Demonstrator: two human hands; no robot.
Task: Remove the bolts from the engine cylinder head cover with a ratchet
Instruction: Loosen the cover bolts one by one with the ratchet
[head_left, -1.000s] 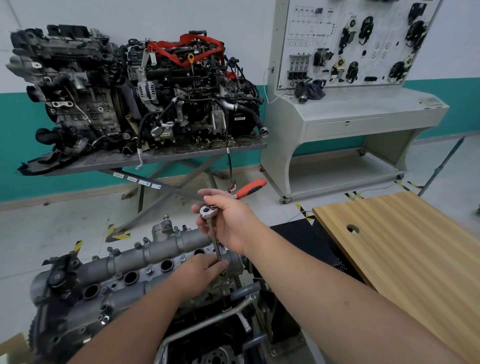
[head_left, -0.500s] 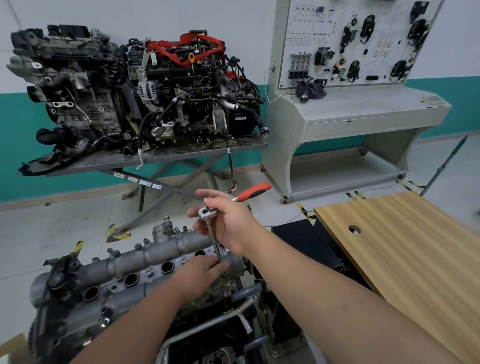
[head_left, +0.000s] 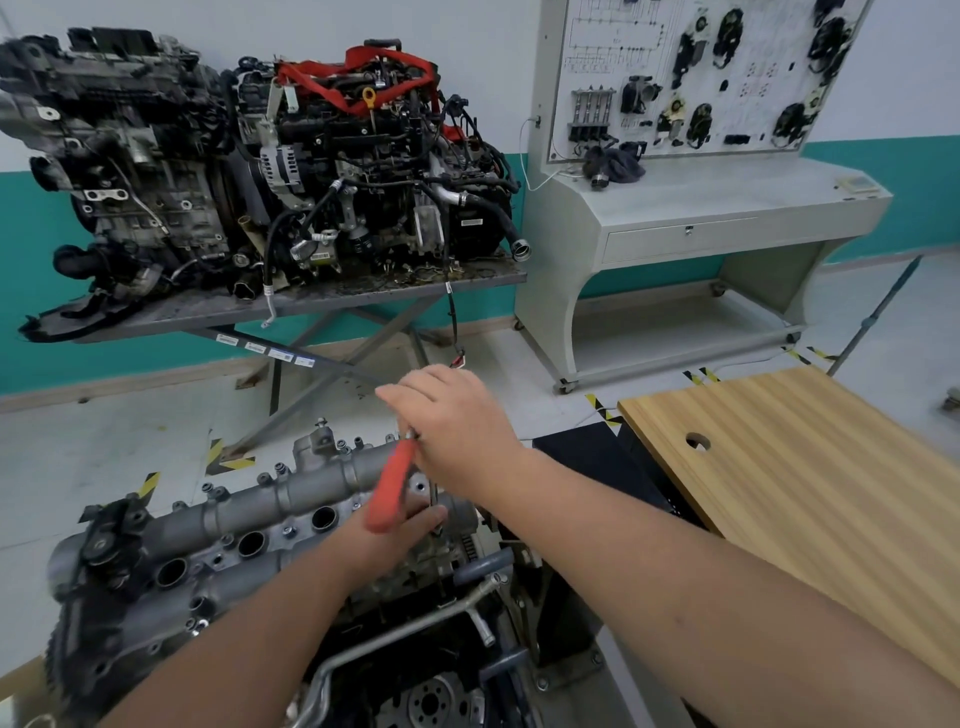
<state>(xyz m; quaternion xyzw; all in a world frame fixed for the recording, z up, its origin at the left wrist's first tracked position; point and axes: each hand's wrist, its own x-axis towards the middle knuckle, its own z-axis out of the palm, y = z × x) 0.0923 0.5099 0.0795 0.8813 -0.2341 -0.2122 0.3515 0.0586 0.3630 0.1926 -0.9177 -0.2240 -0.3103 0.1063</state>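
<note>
The grey cylinder head cover (head_left: 244, 514) lies across the lower left, with several round holes and bolt heads along its edges. My right hand (head_left: 457, 431) grips the head of the ratchet above the cover's right end. The ratchet's red handle (head_left: 389, 493), blurred, points down and to the left. A thin extension bar (head_left: 435, 512) drops from the ratchet head to the cover's right end. My left hand (head_left: 395, 540) pinches the lower end of that bar against the cover. The bolt under the bar is hidden.
A wooden table top (head_left: 810, 478) with a round hole stands close on the right. Behind, two engines (head_left: 260, 171) sit on a metal stand. A grey training bench (head_left: 701, 208) with a component panel is at the back right. Pipes and engine parts (head_left: 415, 649) lie below the cover.
The ratchet handle has swung from pointing up and right to pointing down and left, and my right hand turned over with it. My left hand stayed on the extension bar.
</note>
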